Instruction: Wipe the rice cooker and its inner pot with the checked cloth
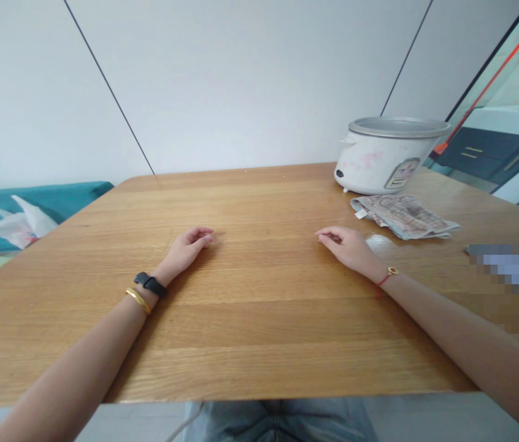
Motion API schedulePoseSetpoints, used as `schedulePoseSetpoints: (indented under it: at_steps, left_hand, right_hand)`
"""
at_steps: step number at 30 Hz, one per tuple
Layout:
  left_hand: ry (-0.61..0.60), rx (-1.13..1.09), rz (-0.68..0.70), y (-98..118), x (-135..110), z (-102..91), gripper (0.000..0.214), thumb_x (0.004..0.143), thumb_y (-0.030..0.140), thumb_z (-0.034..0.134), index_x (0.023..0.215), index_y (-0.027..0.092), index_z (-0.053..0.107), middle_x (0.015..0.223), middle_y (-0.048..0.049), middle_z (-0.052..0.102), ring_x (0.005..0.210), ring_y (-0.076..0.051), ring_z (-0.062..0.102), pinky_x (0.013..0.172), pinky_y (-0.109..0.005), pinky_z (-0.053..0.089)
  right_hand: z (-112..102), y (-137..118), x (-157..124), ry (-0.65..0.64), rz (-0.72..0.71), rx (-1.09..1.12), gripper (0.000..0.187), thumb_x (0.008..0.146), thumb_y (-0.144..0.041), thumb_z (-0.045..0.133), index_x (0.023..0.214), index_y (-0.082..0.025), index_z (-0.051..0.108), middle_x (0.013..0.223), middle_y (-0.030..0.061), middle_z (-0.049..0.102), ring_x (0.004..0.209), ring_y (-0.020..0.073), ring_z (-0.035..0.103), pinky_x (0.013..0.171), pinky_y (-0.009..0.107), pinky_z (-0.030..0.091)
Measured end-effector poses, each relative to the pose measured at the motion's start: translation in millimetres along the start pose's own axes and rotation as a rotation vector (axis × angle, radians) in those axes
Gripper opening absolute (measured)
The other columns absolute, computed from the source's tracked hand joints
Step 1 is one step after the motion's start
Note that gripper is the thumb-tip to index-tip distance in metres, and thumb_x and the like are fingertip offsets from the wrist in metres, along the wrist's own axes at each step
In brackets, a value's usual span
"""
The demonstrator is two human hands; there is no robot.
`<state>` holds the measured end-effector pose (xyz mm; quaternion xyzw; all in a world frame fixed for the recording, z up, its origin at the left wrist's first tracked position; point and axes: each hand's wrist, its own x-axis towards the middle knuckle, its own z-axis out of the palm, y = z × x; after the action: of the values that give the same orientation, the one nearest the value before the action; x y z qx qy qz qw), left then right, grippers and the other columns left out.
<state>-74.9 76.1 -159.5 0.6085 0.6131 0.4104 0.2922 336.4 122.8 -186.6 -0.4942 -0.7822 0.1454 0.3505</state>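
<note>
My left hand point(188, 250) rests on the wooden table point(259, 319) left of the middle. Its fingers are loosely bent, with a small gap to the thumb, and it holds nothing. A black band and a gold bangle circle that wrist. My right hand point(348, 247) lies on the wood at about the same depth, empty too, its fingers slack and the thumb close to the fingertips. Around the right wrist runs a red cord with a gold charm. Nearest to this hand is a folded patterned cloth point(409, 216), a little beyond it and to the right.
A white rice cooker point(370, 161) with no lid on stands at the back right, behind the cloth. A blurred-out flat item point(517, 270) lies at the right edge. On the left, a white plastic bag point(15, 224) sits on a teal surface point(75, 195). Behind the table is a pale wall.
</note>
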Motion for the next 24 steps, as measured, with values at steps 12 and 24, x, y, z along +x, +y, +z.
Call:
schedulePoseSetpoints:
  at_steps: [12,24]
  left_hand:
    - [0.003,-0.002,0.005,-1.1,0.9,-0.2,0.042,0.075,0.046,0.065,0.105,0.017,0.065,0.085,-0.0039,0.071,0.078,-0.020,0.064,0.080,-0.035,0.048]
    - [-0.002,0.014,0.003,-1.7,0.2,-0.3,0.043,0.077,0.048,0.064,0.106,0.017,0.065,0.090,-0.0046,0.071,0.080,-0.021,0.064,0.082,-0.035,0.048]
  right_hand:
    - [-0.6,-1.1,-0.4,-0.004,0.008,0.008,0.023,0.090,-0.035,0.054,0.095,-0.021,0.072,0.098,0.0072,0.075,0.088,0.0220,0.069,0.081,0.037,0.055]
    - [-1.1,-1.2,-0.4,-0.010,0.012,0.012,0.024,0.089,-0.036,0.054,0.095,-0.021,0.073,0.098,0.0069,0.075,0.088,0.0225,0.069,0.081,0.038,0.054]
